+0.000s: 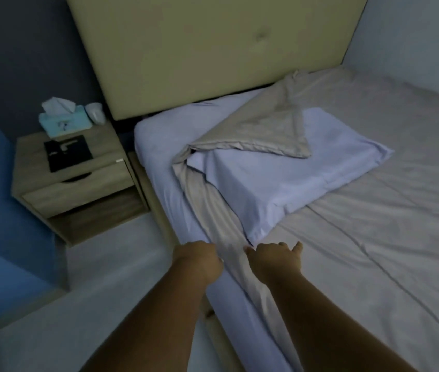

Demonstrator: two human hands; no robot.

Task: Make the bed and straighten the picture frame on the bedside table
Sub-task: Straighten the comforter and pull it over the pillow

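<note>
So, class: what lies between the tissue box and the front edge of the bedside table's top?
In the head view, a dark picture frame lies flat and askew on the bedside table, between the tissue box and the front edge.

The pillow (288, 181) lies on the bed (374, 251) before the headboard (213, 49), a blanket (264, 127) corner folded over it. Left of the bed stands the bedside table (78, 183), with the picture frame (68, 153) lying flat on it and a tissue box (64, 119) behind the frame.

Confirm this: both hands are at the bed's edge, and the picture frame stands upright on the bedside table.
Not quite. The head view shows the picture frame lying flat on the bedside table, not upright. The left hand and right hand are indeed at the bed's edge.
</note>
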